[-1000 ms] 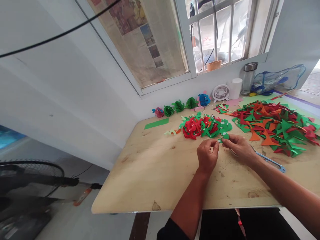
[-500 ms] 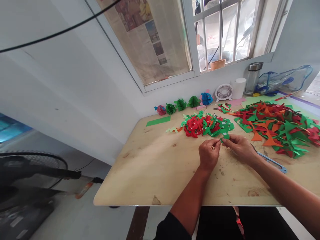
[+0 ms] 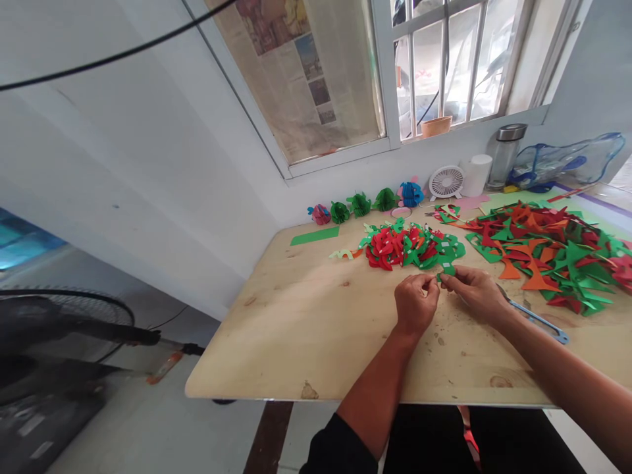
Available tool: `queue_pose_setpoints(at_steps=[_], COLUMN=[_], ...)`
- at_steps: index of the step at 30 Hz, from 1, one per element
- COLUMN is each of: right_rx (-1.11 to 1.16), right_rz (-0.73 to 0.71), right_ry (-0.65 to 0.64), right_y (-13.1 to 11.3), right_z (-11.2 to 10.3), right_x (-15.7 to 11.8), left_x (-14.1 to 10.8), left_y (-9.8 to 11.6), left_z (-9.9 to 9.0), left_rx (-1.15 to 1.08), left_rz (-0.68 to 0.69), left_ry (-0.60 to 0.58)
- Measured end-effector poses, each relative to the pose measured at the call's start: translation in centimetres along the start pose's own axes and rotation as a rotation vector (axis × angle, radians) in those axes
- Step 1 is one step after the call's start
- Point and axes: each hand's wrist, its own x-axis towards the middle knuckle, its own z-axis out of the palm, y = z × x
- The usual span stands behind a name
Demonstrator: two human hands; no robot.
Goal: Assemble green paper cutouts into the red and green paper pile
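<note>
Over the wooden table (image 3: 296, 329), my right hand (image 3: 471, 288) pinches a small green paper piece (image 3: 448, 268) that has a white patch on it. My left hand (image 3: 415, 299) is closed with its fingertips at the lower left end of the same piece, almost touching my right fingertips. Just behind the hands lies a heap of red and green cut paper shapes (image 3: 395, 245) with small white patches. A light-blue handled tool (image 3: 540, 319) lies partly beneath my right wrist.
A big pile of red, orange and green scraps (image 3: 548, 247) covers the table's right side. Along the wall stand folded paper figures (image 3: 360, 205), a small white fan (image 3: 446, 182), a white cylinder (image 3: 476, 174) and a glass bottle (image 3: 506, 158). A green strip (image 3: 315, 236) lies at the back left.
The camera view has shifted slightly. Both hands stay at the green piece with nearly the same grip.
</note>
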Motion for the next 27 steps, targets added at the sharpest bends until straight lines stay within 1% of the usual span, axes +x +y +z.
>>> queue_pose_setpoints(at_steps=[7, 11, 16, 19, 23, 27], right_rx=[0.004, 0.026, 0.165, 0.188, 0.228, 0.244], right_rz=[-0.005, 0.017, 0.041, 0.06, 0.069, 0.087], right_ry=[-0.007, 0.006, 0.017, 0.021, 0.011, 0.017], right_y=[0.3, 0.6, -0.2, -0.7, -0.8, -0.7], right_z=[-0.1, -0.1, -0.1, -0.2, -0.3, -0.3], right_x=[0.1, 0.2, 0.1, 0.1, 0.1, 0.1], left_x=[0.0, 0.0, 0.1, 0.3, 0.6, 0.7], left_y=[-0.3, -0.5, -0.3, -0.2, -0.1, 0.0], left_z=[0.1, 0.0, -0.1, -0.1, -0.1, -0.3], left_rx=[-0.057, -0.203, -0.38, -0.524, -0.742, -0.868], left_rz=[-0.046, -0.12, -0.216, -0.311, -0.454, -0.505], left_ry=[0.001, -0.004, -0.007, -0.067, -0.163, -0.183])
